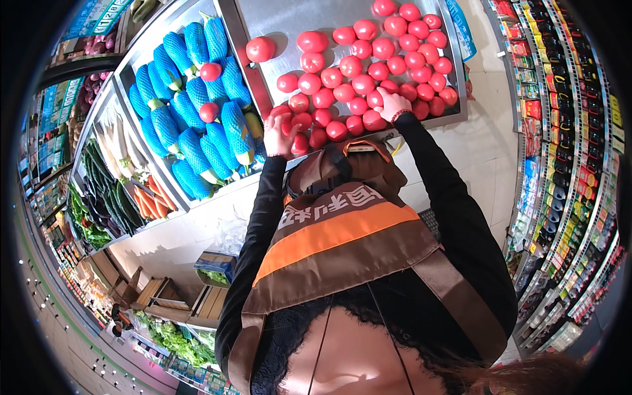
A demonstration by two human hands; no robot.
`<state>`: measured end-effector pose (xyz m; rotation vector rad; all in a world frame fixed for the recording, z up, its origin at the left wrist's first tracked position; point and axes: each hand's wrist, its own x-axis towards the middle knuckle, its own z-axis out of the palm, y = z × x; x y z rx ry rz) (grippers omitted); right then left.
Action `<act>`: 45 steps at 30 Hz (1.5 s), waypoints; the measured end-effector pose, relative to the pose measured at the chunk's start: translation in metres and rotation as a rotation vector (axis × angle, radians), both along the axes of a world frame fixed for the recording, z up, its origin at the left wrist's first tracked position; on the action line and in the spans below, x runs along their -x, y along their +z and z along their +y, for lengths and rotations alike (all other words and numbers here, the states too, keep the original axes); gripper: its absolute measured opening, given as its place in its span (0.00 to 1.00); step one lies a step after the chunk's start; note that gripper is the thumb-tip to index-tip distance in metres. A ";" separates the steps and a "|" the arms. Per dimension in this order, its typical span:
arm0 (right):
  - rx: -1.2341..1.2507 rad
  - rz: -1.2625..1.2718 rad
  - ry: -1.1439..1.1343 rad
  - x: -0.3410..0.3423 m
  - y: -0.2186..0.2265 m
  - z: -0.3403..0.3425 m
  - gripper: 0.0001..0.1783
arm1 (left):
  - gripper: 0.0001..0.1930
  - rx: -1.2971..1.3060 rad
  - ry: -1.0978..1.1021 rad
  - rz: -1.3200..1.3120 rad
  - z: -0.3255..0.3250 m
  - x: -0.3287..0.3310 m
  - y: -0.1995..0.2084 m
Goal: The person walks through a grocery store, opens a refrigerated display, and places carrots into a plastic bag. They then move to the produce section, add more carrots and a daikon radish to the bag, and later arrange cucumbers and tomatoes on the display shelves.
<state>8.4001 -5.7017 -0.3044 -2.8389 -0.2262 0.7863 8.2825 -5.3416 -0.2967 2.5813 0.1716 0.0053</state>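
Many red tomatoes [363,85] lie loose in a shallow metal tray [283,25], crowded toward its near and right sides. At the tray's near left corner, my left hand [279,136] rests against tomatoes with thumb and fingers apart; a tomato [282,112] sits by its fingertips. My right hand [395,105] reaches over the near right part of the pile, fingers stretched out and touching tomatoes. Neither hand visibly lifts one. A single tomato [261,49] lies apart near the tray's left edge.
Left of the tray, a bin holds long green vegetables in blue foam nets [192,102], with tomatoes [209,112] on top. Farther left are carrots [153,199], white radishes [113,141] and cucumbers [112,187]. Packed shelves [559,131] stand right. Wooden crates [158,296] are lower left.
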 end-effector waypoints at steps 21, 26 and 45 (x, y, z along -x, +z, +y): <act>-0.128 -0.258 -0.111 -0.032 0.009 0.045 0.29 | 0.26 -0.266 -0.077 0.255 0.036 -0.047 -0.018; -0.094 -0.289 0.062 -0.026 0.011 0.054 0.20 | 0.26 -0.198 0.035 0.335 0.033 -0.053 -0.007; -0.143 -0.197 0.026 -0.004 -0.007 0.097 0.29 | 0.39 0.102 0.039 0.057 0.035 -0.033 -0.012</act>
